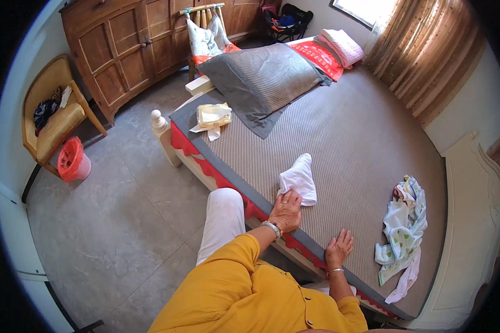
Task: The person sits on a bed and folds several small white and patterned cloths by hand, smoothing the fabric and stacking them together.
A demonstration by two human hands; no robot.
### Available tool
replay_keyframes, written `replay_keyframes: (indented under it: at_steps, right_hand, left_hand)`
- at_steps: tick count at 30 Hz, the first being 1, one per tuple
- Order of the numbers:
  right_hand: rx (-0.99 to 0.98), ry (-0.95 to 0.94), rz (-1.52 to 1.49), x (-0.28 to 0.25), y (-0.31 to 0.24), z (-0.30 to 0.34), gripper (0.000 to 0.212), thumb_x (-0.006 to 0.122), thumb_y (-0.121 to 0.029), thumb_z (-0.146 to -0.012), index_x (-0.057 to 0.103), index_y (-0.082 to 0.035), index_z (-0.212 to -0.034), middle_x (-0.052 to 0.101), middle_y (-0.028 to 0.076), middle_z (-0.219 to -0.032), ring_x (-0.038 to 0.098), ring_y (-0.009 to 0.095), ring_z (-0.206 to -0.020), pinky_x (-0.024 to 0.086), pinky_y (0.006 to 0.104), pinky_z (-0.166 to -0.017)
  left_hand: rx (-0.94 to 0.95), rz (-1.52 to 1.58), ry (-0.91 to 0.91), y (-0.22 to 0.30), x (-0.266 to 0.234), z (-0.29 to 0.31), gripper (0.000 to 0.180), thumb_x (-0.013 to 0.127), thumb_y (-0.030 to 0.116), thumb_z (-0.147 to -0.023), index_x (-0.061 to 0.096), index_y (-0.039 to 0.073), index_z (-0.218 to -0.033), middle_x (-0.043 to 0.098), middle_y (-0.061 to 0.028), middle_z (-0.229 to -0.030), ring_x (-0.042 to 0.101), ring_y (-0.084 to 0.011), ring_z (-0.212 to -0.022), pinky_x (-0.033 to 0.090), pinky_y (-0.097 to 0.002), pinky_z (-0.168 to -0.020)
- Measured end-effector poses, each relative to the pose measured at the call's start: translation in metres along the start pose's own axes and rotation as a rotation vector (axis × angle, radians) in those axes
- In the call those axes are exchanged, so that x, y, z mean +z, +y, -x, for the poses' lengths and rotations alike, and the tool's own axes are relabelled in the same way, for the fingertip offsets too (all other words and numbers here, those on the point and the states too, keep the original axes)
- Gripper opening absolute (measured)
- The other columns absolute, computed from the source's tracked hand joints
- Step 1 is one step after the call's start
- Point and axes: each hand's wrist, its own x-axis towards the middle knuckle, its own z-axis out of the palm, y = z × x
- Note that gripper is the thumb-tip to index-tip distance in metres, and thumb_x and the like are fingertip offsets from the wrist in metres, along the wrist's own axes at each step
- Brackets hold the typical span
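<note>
To your left, you have a wooden-framed armchair point(69, 117) with dark clothing point(43, 115) on it and, near it, a pink wastebasket point(83, 168) lined with a red bag point(71, 151). Farther ahead you see a panelled wooden cabinet point(108, 58); to your right, brown curtains point(422, 55) hang beside a window point(365, 8).

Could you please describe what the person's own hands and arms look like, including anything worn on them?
The left hand wears a ring, a pale bangle and what look like dark beads at the wrist. The right hand has a thin light bracelet. The mustard-yellow sleeves stop short of the wrists. No gloves are worn.
</note>
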Motion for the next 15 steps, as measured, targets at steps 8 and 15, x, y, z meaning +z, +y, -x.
replay_keyframes:
  at_steps: [8,15]
  right_hand:
    - [0.029,-0.005,0.004,-0.0012,-0.0027,0.0012,0.054,0.049,-0.027,-0.091,0.044,-0.006,-0.141,0.034,0.017,-0.15,0.028,0.042,-0.137,0.018,0.0554,-0.112]
    - [0.043,0.015,-0.027,-0.0046,-0.0047,-0.0004,0.056,0.052,-0.028,-0.089,0.044,-0.007,-0.141,0.035,0.017,-0.149,0.029,0.042,-0.137,0.02,0.0557,-0.112]
  left_hand:
    - [0.02,0.021,0.04,-0.0023,0.0045,0.0009,0.056,0.057,0.025,-0.08,0.048,0.001,-0.13,0.046,-0.0152,-0.129,0.038,-0.0322,-0.13,0.027,-0.0495,-0.108]
    - [0.043,0.022,0.053,-0.0018,0.0032,-0.0001,0.055,0.058,0.024,-0.079,0.049,0.002,-0.129,0.047,-0.0147,-0.127,0.039,-0.0323,-0.129,0.028,-0.0498,-0.107]
